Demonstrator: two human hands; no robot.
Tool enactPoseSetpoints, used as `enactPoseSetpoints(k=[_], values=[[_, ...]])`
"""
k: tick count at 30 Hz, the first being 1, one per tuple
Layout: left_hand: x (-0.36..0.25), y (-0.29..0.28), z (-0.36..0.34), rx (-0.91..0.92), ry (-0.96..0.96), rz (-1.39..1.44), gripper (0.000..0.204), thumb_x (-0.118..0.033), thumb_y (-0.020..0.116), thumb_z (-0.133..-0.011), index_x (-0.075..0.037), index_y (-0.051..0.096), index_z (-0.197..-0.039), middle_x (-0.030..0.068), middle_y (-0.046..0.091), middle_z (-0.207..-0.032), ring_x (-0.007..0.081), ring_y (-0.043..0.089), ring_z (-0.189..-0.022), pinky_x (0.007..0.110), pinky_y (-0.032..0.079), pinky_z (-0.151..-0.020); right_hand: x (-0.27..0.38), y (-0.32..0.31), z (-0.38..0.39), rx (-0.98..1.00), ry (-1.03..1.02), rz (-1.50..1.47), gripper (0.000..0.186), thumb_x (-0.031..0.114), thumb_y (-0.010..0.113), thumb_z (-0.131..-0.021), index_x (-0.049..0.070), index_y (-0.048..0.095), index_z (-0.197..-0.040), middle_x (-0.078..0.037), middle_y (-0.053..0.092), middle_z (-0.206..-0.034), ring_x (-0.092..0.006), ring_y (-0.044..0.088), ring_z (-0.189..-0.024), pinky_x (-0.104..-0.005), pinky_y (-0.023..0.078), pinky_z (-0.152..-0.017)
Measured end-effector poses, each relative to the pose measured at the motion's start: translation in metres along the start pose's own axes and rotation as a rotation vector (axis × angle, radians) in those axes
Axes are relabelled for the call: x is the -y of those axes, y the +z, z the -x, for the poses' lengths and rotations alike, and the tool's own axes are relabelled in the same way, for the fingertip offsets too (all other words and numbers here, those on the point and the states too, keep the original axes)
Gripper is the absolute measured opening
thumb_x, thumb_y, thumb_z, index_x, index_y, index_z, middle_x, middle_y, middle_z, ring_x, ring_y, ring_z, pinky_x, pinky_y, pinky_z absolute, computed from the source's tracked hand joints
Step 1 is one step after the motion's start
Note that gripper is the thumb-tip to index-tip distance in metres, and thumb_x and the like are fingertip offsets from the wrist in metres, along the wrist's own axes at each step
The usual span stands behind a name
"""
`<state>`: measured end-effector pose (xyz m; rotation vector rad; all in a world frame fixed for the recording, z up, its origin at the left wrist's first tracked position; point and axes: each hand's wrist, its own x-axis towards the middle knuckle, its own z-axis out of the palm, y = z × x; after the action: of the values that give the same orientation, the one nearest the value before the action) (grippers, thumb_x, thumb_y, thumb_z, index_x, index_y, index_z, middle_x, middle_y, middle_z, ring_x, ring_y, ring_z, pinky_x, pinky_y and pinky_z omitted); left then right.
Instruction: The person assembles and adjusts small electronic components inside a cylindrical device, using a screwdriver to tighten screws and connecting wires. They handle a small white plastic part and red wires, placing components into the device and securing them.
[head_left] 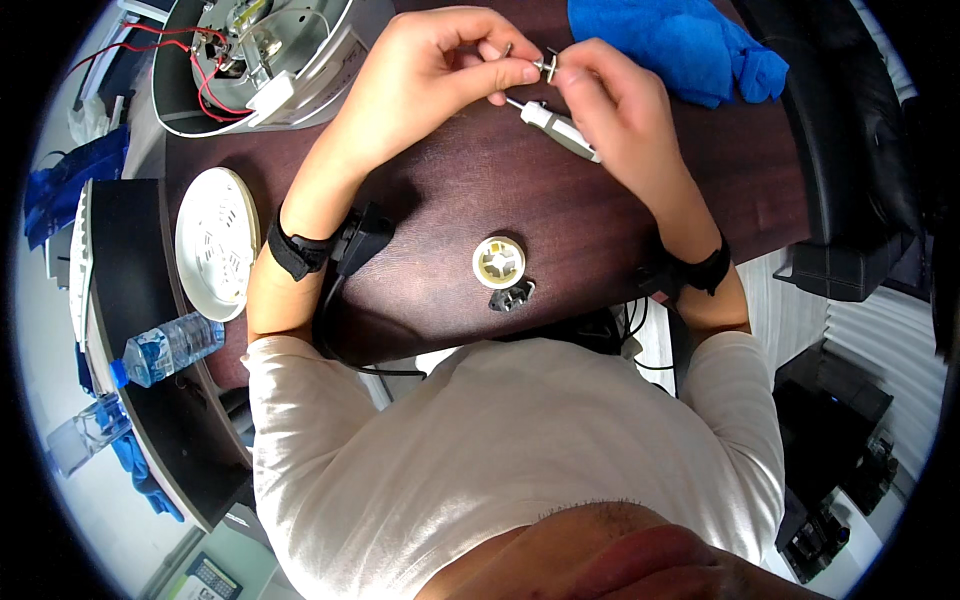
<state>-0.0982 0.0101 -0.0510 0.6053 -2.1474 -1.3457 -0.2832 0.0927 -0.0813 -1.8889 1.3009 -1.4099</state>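
Note:
Over the far middle of the table, my left hand (440, 72) and my right hand (622, 105) meet fingertip to fingertip. Between them they pinch a small metal part (545, 67), which has a thin shank and a flat piece across it. Its exact kind is too small to make out. Just under my right hand is a screwdriver (560, 132) with a white and grey handle; whether it rests on the table or against the hand I cannot tell. Nearer to me lies a round cream-coloured plastic part (499, 262), with a small black piece (512, 296) beside it.
A white round housing (330, 75) with red wires (205, 75) stands at the far left. A white round cover (217, 243) lies at the left edge, near a water bottle (170, 350). Blue cloth (680, 50) lies at the far right of the dark table (420, 220).

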Motion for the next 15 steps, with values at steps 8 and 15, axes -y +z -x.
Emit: enactPoseSetpoints(k=[8, 15], values=[[-0.003, 0.0, -0.001, 0.047, 0.001, -0.007, 0.014, -0.005, 0.064, -0.085, 0.004, 0.063, -0.096, 0.0052, 0.064, -0.086, 0.0087, 0.059, -0.071, 0.02, 0.049, -0.065, -0.015, -0.011, -0.001, 0.476, 0.695, -1.385, 0.03, 0.027, 0.044, -0.095, 0.003, 0.056, -0.081, -0.002, 0.049, -0.053, -0.0122, 0.042, -0.039, -0.025, 0.033, -0.042], [-0.005, -0.003, 0.001, 0.007, -0.032, 0.03, 0.014, -0.005, 0.064, -0.085, 0.003, 0.064, -0.096, 0.0047, 0.064, -0.084, 0.008, 0.059, -0.07, 0.02, 0.048, -0.064, 0.001, 0.001, 0.001, -0.009, -0.017, -0.076, 0.006, 0.007, 0.06, -0.086, 0.002, 0.057, -0.089, -0.004, 0.057, -0.064, -0.0091, 0.057, -0.058, -0.0236, 0.045, -0.052]])
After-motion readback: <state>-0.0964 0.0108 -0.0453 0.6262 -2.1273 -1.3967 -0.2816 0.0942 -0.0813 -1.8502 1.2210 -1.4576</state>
